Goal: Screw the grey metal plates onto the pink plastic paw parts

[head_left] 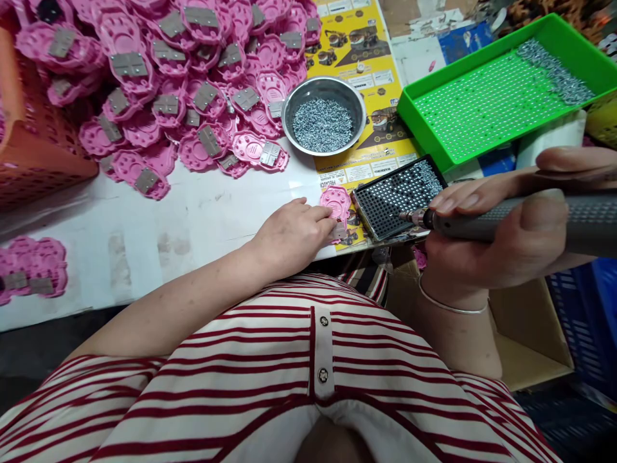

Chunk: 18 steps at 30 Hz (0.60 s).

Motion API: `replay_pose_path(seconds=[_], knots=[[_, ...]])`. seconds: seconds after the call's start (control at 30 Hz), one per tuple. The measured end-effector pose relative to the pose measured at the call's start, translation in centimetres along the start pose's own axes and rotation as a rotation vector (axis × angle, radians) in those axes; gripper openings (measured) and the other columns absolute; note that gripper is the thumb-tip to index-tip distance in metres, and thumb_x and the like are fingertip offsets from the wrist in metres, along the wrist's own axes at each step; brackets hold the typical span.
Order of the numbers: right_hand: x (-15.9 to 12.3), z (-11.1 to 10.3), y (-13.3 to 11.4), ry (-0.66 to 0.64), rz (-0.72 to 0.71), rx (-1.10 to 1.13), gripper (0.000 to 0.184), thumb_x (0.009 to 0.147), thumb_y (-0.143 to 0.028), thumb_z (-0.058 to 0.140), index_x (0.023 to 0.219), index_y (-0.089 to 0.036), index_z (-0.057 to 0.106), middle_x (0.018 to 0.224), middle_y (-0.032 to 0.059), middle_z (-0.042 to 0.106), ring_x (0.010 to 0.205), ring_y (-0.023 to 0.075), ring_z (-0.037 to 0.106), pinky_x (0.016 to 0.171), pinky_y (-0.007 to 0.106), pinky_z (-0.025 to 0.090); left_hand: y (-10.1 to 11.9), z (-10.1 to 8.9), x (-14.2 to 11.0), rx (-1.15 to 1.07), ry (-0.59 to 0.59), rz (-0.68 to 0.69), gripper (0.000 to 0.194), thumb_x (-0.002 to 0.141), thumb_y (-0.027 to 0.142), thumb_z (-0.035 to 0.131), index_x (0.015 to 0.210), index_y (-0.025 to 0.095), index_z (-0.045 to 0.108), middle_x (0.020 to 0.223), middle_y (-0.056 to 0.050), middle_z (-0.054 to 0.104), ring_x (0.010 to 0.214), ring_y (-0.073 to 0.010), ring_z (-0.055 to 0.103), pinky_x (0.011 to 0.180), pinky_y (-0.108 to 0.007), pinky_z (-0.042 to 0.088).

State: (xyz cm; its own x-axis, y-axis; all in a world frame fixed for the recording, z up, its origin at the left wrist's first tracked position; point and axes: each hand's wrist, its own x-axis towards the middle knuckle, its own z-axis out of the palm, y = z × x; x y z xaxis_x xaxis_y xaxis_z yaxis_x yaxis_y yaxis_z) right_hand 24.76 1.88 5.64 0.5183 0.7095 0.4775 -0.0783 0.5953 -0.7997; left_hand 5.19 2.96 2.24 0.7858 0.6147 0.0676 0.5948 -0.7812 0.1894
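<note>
My left hand (295, 236) rests at the table's front edge, its fingers pressed onto a pink plastic part (336, 202) with a metal plate at its lower end. In my right hand (496, 238) is a grey electric screwdriver (525, 222), held nearly level and pointing left. Its bit is over a small black perforated tray (385, 200), which has many small screws standing in its holes and heaped at its far right corner. Whether the bit touches a screw, I cannot tell.
A steel bowl (322, 152) of small screws stands beyond my left hand. Behind the black tray sits a green perforated tray (477, 145) with more screws. Pink parts (207, 145) with metal plates are piled at the back left, near an orange basket (41, 141). A cardboard box (530, 328) is below right.
</note>
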Motion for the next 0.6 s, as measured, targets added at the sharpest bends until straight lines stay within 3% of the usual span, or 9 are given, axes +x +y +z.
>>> replay_pose_path(seconds=[0.1,0.27,0.4,0.6], knots=[[-0.4,0.9,0.0,0.08,-0.209,-0.025,0.011,0.073,-0.03,0.068,0.083,-0.025,0.067,0.054,-0.0095,0.056,0.043,0.0072,0.046,0.045,0.026,0.043,0.3,-0.1,-0.1,-0.017,0.031,-0.027,0.024,0.098,0.024,0.053,0.105,0.011,0.073,0.121,-0.012,0.071,0.099,-0.0279,0.071,0.094,-0.047,0.054],[-0.4,0.9,0.1,0.076,-0.192,-0.093,0.014,0.074,-0.034,0.067,0.086,-0.027,0.068,0.053,-0.0088,0.05,0.044,0.0075,0.047,0.045,0.026,0.042,-0.2,-0.4,0.1,-0.21,0.046,-0.129,0.021,0.093,0.03,0.062,0.089,0.014,0.075,0.126,-0.011,0.069,0.108,-0.0281,0.066,0.096,-0.044,0.051],[-0.4,0.7,-0.1,0.056,-0.208,-0.087,0.013,0.075,-0.034,0.068,0.086,-0.027,0.069,0.054,-0.0085,0.049,0.045,0.007,0.048,0.045,0.026,0.043,-1.2,-0.8,0.7,-0.319,0.043,-0.246,0.02,0.095,0.029,0.059,0.092,0.017,0.075,0.116,-0.007,0.072,0.11,-0.0264,0.062,0.101,-0.046,0.045],[-0.9,0.5,-0.1,0.067,-0.139,-0.053,0.027,0.075,-0.037,0.066,0.097,-0.021,0.064,0.056,-0.0072,0.046,0.047,0.0106,0.05,0.049,0.03,0.043,-1.8,-1.7,2.4,-0.226,-0.103,-0.287,0.019,0.091,0.028,0.061,0.085,0.018,0.076,0.122,-0.006,0.067,0.121,-0.0299,0.051,0.118,-0.062,0.019]])
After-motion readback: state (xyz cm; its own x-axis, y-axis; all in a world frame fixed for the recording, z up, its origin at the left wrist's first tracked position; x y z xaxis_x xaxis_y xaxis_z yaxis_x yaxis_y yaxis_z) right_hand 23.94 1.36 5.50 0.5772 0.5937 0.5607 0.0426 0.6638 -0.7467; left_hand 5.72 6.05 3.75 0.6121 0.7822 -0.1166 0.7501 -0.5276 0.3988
